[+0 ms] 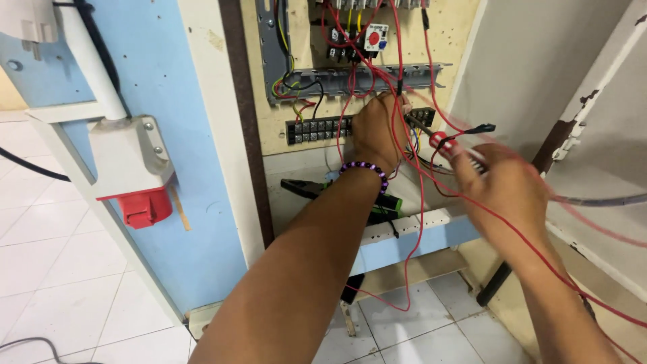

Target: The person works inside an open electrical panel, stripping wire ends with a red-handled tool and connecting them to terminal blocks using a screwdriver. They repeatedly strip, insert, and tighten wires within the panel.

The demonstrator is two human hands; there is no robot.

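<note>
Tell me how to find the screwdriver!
Look inside the open cabinet, below the black terminal strip on its back board. The screwdriver is in the right hand, tip pointing towards the left hand. Its red handle end is thicker than the thin red wires around it.

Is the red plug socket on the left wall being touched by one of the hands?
No. The red socket hangs alone on the blue panel; both the left hand and right hand are at the wiring board.

red-and-grey socket box on blue panel | green-handled pliers on cabinet ledge | white floor tiles
</note>
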